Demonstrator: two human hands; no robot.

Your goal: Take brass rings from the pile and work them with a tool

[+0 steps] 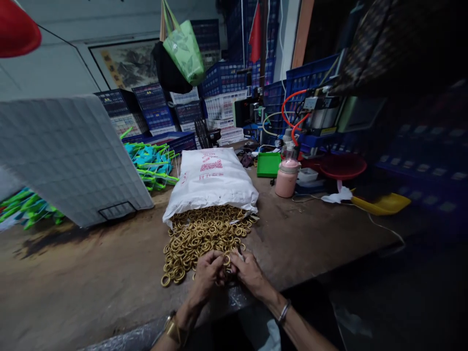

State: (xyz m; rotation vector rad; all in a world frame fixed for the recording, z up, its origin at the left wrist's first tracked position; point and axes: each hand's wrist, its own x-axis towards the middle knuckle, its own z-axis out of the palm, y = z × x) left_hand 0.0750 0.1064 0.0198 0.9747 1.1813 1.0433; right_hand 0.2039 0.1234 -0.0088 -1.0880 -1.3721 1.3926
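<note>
My left hand (208, 274) is closed, its fingertips pinched at a brass-coloured ring (227, 260) between my two hands. Close beside it, my right hand (250, 274) is closed round a slim tool with a dark end (240, 250); its kind and working tip are hidden by the fingers. Both hands are at the near edge of a heap of similar rings (204, 234). The heap spills from the open mouth of a white woven sack (212, 180) with red print, which lies on its side on the brown table (300, 234).
A grey ribbed panel (73, 156) stands at the left, with green and blue plastic pieces (149, 163) behind it. On the right are a pink jar (287, 179), a green tray (268, 165), a yellow scoop (382, 203) and a red dish (341, 166). Stacked crates (157, 112) line the back.
</note>
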